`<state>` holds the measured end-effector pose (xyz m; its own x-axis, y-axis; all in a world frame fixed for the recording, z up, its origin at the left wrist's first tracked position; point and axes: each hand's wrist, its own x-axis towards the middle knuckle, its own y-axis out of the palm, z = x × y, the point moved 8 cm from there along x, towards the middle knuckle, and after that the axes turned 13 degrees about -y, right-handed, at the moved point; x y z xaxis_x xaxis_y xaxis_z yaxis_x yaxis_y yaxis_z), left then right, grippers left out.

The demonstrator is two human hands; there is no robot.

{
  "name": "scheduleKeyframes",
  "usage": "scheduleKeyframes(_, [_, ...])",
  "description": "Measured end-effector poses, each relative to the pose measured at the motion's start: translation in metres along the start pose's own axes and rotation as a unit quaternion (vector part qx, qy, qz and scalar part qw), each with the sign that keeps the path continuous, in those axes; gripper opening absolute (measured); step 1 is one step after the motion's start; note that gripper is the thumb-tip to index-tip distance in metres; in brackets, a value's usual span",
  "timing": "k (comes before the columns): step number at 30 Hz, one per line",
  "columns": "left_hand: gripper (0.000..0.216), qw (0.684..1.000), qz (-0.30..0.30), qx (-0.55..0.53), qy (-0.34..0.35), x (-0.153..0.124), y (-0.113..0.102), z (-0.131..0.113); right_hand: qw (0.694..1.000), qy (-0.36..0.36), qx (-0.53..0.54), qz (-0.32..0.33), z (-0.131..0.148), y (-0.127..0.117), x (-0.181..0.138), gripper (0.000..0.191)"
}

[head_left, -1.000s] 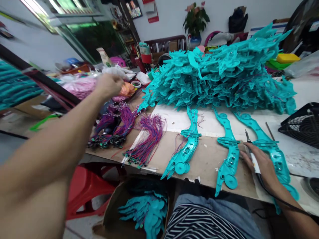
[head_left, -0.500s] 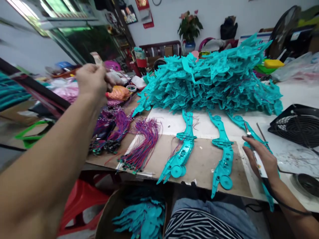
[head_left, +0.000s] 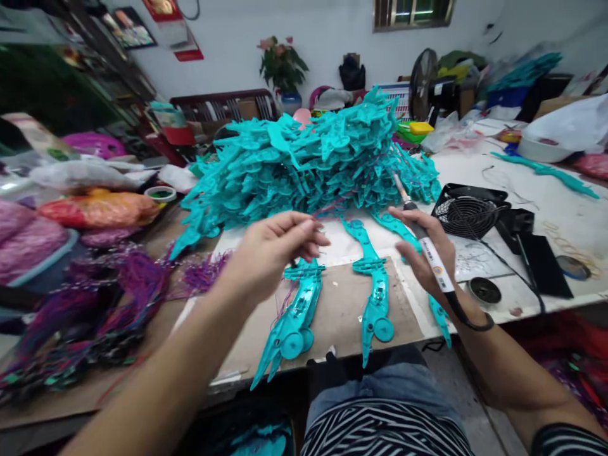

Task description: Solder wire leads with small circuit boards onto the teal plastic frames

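White wall and a cluttered desk fill the background, with a heap of teal plastic bow pieces across the middle. Half a second ago the left hand was stretched far out over the bags at the far left; now it is back above the left bow piece, whose upper end it hides. Thumb and fingertips are drawn nearly together in its grip, but blur leaves me unable to tell whether they pinch anything or touch the piece. The right hand keeps its fingers wrapped around a soldering iron, its tip raised and pointing toward the heap. That hand partly covers the right bow piece; the middle bow piece lies between the two hands, untouched. Red-and-purple wire bundles lie to the left. With the reach over, both hands are now at the row, which I judge puts them in better position for soldering there.
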<state>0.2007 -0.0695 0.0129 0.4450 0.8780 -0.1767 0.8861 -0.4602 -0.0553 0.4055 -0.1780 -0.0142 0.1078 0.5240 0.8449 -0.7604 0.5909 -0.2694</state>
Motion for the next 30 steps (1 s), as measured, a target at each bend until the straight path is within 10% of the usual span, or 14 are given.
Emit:
scheduleKeyframes(5, [0.029,0.993,0.079,-0.078,-0.045,0.008,0.050,0.054,0.972,0.156,0.156,0.084,-0.014,0.039,-0.027,0.050])
scheduleKeyframes(11, [0.038,0.983,0.048,-0.146,-0.103,0.000,0.042,0.092,0.917,0.304,0.252,0.053,-0.031,0.026,-0.062,0.043])
scheduleKeyframes(19, [0.041,0.962,0.118,-0.185,-0.163,-0.024,0.050,0.133,0.963,0.167,0.133,0.163,-0.018,0.010,-0.020,0.025])
scheduleKeyframes(30, [0.060,0.944,0.263,-0.054,-0.194,-0.030,0.058,0.161,0.944,0.057,0.078,0.316,-0.020,0.034,-0.026,0.021])
